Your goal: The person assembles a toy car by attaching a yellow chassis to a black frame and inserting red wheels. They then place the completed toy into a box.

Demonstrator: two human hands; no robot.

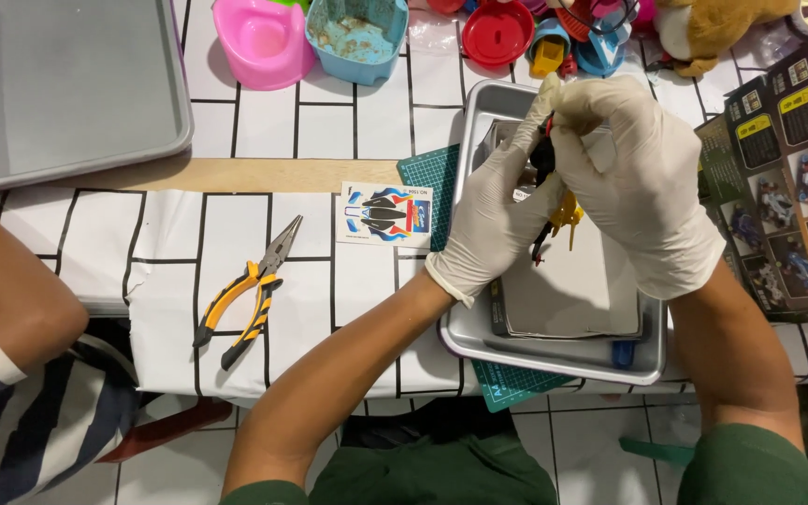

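Note:
Both my hands wear white gloves and meet above a metal tray (479,339). My left hand (496,210) and my right hand (638,182) together pinch a small black part (542,159), with a yellow plastic part frame (565,215) hanging below it. Inside the tray lie a grey sheet (572,290) and a blue piece (621,353) near the front rim. How the black and yellow parts join is hidden by my fingers.
Yellow-handled pliers (245,295) and a sticker sheet (385,213) lie left of the tray. A green cutting mat (432,178) sits under it. A printed box (797,178) is at right, a grey lid (58,84) at back left, toys along the back. Another person's arm (7,299) is at left.

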